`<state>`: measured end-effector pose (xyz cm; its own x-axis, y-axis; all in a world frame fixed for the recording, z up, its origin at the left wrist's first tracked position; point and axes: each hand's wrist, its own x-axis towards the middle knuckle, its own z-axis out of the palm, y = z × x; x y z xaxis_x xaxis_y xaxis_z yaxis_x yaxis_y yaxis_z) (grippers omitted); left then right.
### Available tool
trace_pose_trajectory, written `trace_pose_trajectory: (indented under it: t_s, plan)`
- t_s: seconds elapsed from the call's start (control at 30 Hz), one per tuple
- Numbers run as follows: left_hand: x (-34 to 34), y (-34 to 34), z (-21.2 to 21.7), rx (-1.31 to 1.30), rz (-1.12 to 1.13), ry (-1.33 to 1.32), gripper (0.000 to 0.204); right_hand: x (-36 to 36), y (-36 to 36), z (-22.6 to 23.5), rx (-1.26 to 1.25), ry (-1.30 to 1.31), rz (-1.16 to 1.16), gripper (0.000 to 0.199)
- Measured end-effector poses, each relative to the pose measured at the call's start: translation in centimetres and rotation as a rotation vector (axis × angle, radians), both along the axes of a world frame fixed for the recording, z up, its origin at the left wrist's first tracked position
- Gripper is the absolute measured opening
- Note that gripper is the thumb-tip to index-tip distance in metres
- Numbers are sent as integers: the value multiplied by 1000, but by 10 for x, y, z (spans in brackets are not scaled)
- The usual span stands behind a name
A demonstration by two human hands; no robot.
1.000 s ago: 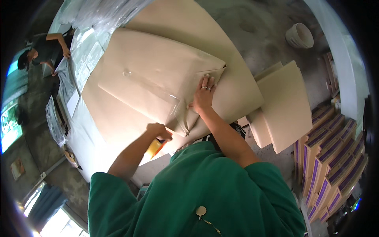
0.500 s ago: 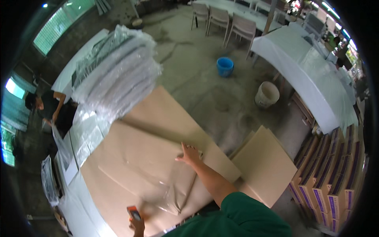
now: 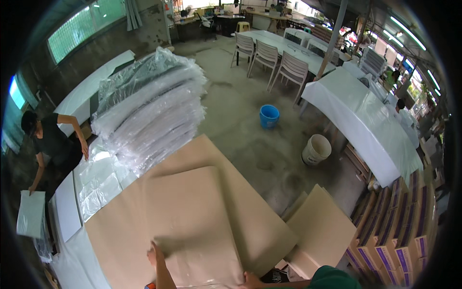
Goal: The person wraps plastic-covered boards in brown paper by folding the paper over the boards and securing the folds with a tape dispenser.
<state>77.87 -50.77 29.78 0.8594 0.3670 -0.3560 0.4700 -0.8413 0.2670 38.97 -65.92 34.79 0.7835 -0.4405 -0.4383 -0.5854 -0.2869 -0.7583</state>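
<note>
My view has swung up from my chest to the room. My left hand point(image 3: 155, 255), low by the orange tool a second ago, now lies flat on the large tan cardboard sheet point(image 3: 192, 216) at lower centre. My right hand point(image 3: 251, 279) has slid down to the sheet's lower edge.

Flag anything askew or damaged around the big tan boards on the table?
Mild oddities only. The upper large tan board lies rotated against the wider tan sheet beneath it, so their edges don't line up. The left hand presses flat on it; the right hand is at its near edge. No tears or spills show.
</note>
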Motion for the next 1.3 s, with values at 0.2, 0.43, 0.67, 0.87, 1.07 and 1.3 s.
trace_pose_trajectory:
  t_s: [0.2, 0.43, 0.67, 0.87, 1.07, 1.3]
  plan:
    - [32, -130, 73, -579, -804, -116, 50, 122, 111, -78, 921, -210, 460, 69]
    - [-105, -43, 98, -444, -524, -621, 45, 273, -116, -46, -100, -259, 219, 69]
    - [-206, -34, -7, -1281, 67, 66, 69, 244, -303, -6, -508, 304, 118, 73]
    - [-148, -15, -31, -1237, 78, -264, 61, 185, -275, -7, -54, 163, 117, 70]
    - [-220, 17, 19, -1401, -131, -81, 63, 30, -224, -43, 145, -216, 85, 59]
    - [-316, 8, 11, -882, 43, -153, 53, 21, -227, -48, -16, -199, -15, 44]
